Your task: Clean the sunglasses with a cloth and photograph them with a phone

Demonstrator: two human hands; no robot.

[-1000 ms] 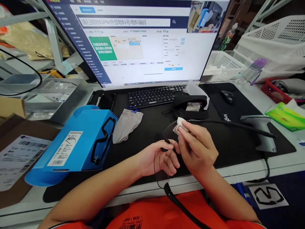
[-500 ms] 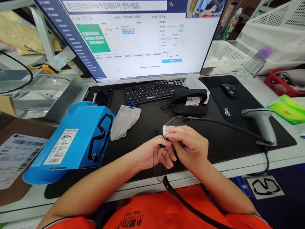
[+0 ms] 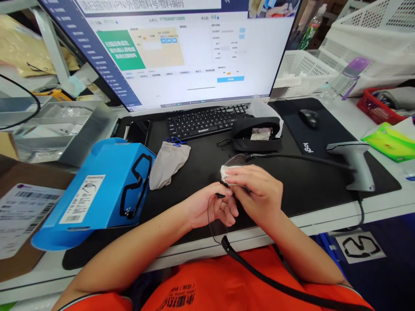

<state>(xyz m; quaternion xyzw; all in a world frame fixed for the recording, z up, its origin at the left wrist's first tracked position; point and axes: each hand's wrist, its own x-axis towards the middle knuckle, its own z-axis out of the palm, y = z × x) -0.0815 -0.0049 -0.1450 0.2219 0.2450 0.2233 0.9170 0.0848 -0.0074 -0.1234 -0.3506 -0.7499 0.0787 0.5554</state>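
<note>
A pair of black-armed glasses (image 3: 256,273) is in my hands, its two long arms reaching right, one toward the scanner and one across my orange shirt. My left hand (image 3: 207,209) grips the glasses near the bridge, fingers curled. One clear lens hangs below it, by the table edge. My right hand (image 3: 262,192) pinches a white cloth (image 3: 223,174) against the other lens, which it partly hides. Beyond the hands lie an open black case (image 3: 256,144) with a small packet in it and a grey drawstring pouch (image 3: 170,164).
At left stand an open blue box (image 3: 106,172) and a cardboard box (image 3: 19,216). A keyboard (image 3: 204,123) lies before the monitor (image 3: 181,56). To the right are a mouse (image 3: 309,117), a handheld scanner (image 3: 358,164) and a red basket (image 3: 372,110).
My right fingers and the white cloth have shifted slightly on the upper lens. My left hand keeps its grip. The whole view has moved a little, and a beige panel now shows on the screen.
</note>
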